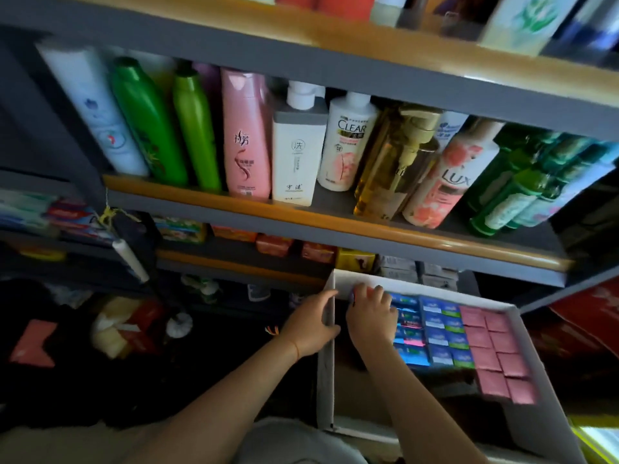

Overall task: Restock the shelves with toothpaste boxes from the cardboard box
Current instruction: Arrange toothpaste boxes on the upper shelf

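Both hands are working the cardboard box point(326, 390) — left hand point(313, 324) gripping its wall, right hand point(370, 318) pinching a toothpaste box point(351, 298); yanking risks tipping neighbouring packs point(442, 333).

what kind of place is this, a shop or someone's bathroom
Most likely a small shop aisle. Tiered shelves hold many different shampoo bottles side by side, packaged soap bars sit below, and an open cardboard box of toothpaste boxes waits for stocking.
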`<state>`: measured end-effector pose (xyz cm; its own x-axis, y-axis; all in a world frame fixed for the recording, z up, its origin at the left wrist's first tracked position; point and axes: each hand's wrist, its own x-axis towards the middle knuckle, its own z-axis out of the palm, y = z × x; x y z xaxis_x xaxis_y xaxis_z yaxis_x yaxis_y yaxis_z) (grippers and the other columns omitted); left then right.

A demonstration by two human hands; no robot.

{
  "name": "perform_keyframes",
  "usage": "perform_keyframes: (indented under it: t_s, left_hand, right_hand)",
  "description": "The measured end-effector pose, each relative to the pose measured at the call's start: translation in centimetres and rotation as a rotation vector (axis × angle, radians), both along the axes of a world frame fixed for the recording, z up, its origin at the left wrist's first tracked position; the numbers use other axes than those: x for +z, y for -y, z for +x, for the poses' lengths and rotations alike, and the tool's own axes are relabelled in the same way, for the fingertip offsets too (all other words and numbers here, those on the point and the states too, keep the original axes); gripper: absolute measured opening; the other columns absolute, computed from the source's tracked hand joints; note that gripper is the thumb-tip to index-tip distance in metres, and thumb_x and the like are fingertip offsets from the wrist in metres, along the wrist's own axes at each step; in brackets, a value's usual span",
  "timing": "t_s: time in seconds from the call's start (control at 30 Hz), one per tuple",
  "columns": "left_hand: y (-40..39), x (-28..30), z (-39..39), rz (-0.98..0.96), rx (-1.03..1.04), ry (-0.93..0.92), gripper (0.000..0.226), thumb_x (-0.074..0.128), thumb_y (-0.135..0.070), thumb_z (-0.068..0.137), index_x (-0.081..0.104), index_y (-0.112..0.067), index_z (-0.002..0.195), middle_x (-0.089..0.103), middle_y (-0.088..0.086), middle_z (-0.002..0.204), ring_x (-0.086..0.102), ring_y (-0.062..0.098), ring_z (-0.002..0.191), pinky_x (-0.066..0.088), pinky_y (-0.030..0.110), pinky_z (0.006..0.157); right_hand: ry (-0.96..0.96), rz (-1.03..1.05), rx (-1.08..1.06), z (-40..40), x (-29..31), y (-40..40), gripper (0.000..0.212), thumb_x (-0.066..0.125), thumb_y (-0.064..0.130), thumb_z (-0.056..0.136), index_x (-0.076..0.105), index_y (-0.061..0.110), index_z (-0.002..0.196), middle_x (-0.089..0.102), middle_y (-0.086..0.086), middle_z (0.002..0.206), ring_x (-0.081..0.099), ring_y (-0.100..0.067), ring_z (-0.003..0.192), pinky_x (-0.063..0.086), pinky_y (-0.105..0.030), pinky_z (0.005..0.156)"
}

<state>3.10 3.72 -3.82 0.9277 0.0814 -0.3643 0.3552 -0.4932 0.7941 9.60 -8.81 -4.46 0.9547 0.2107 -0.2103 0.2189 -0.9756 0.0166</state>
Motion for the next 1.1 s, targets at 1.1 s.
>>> perform_keyframes:
  t_s: [1.1]
  left_hand:
    - [6.2, 7.0, -7.8, -0.263, 0.396, 0.156, 0.067, 0.087, -0.029, 0.076, 0.052, -0.026, 0.133, 0.062, -0.005, 0.127, 0.060, 0.010, 0.116, 0.050, 0.036, 0.101]
  right_hand:
    - [0.075, 0.396, 0.620, -3.3, 13.5, 3.0, 0.036, 0.052, 0.041, 0.095, 0.047, 0.019, 0.124, 0.055, -0.005, 0.117, 0.062, -0.027, 0.092, 0.044, -0.031, 0.061]
